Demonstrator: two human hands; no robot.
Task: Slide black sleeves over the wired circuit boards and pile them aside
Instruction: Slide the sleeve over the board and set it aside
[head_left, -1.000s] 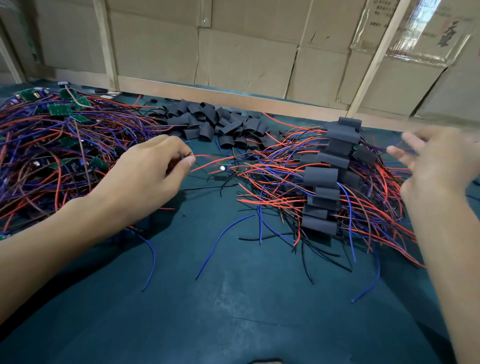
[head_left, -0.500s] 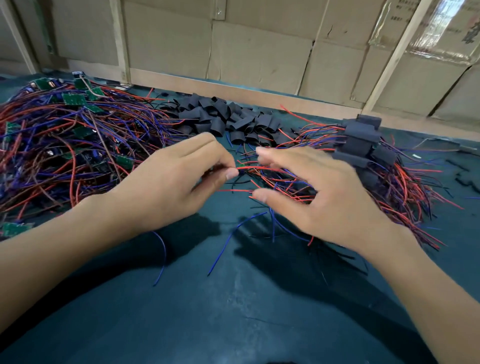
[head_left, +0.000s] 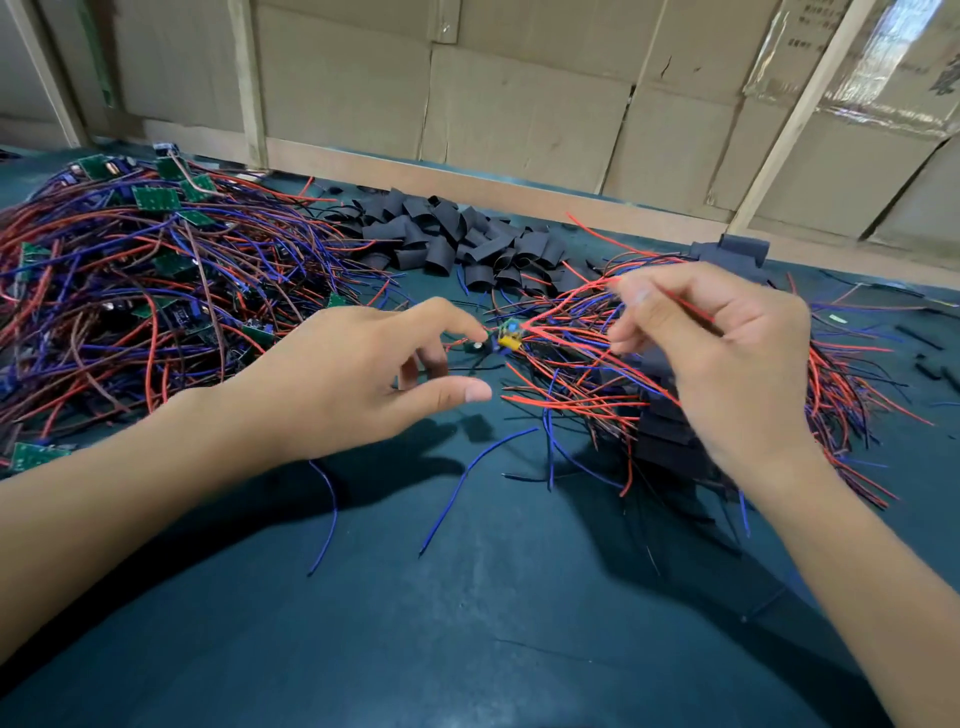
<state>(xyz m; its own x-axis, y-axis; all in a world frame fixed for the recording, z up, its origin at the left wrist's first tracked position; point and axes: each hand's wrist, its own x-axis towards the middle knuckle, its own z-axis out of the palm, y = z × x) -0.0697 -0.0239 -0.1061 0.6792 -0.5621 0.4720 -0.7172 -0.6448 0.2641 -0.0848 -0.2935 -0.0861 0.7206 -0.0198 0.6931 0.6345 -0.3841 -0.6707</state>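
Observation:
A small circuit board with a yellow part and trailing wires hangs just above the green table. My right hand pinches its red wire and holds it up to the right. My left hand hovers just left of the board, fingers loosely spread, thumb and forefinger apart with nothing in them. Loose black sleeves lie heaped at the back centre. Sleeved boards are piled under and behind my right hand, partly hidden by it.
A big tangle of bare green boards with red, blue and brown wires fills the left side. Cardboard walls with wooden battens close off the back. The green table mat stretches toward me. Black offcuts lie at far right.
My right hand swung in from the far right, took a red wire and lifted it rightward. My left hand has let go its pinch, and the small board now shows between the hands.

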